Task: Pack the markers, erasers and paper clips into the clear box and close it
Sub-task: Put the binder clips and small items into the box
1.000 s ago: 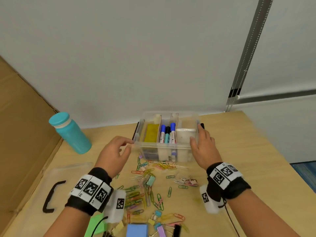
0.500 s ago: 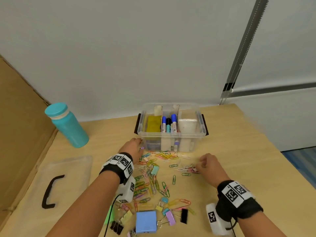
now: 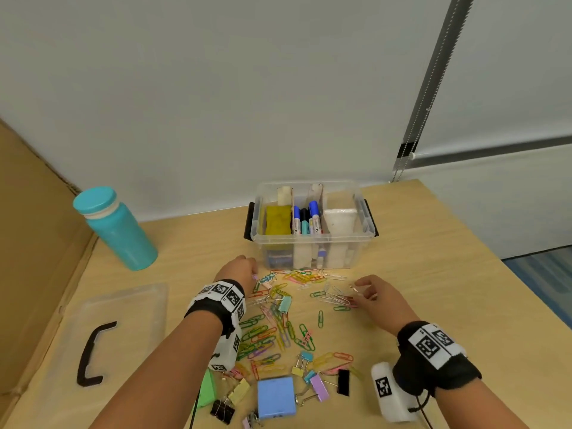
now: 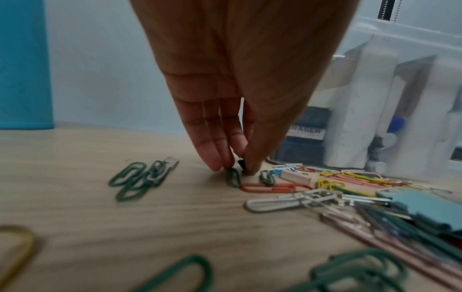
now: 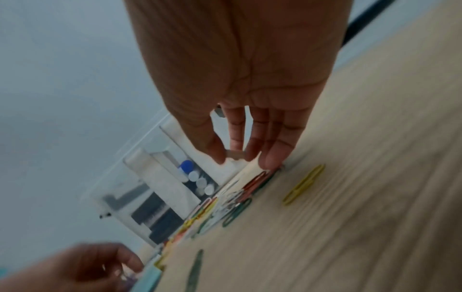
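The clear box (image 3: pixel 312 243) stands open at the back of the table; blue and black markers (image 3: pixel 305 218), a yellow eraser (image 3: pixel 278 219) and a white eraser (image 3: pixel 339 219) are inside. Coloured paper clips (image 3: pixel 278 320) lie scattered in front of it. My left hand (image 3: pixel 254 274) is down at the left end of the pile. Its thumb and fingertips (image 4: pixel 220 162) pinch the end of a green paper clip (image 4: pixel 233 177) on the table. My right hand (image 3: pixel 356 289) hovers over a silver bunch (image 3: pixel 334 297), with a silver paper clip (image 5: pixel 235 154) pinched between thumb and forefinger.
The box's clear lid (image 3: pixel 130 308) with a black handle (image 3: pixel 93 354) lies flat at the left. A teal bottle (image 3: pixel 114 227) stands back left beside a cardboard wall (image 3: pixel 28 227). Binder clips (image 3: pixel 318 387) and a blue block (image 3: pixel 275 396) lie near the table's front edge.
Both hands have left the sides of the box and come down to the paper clips in front of it. Each now pinches a clip.
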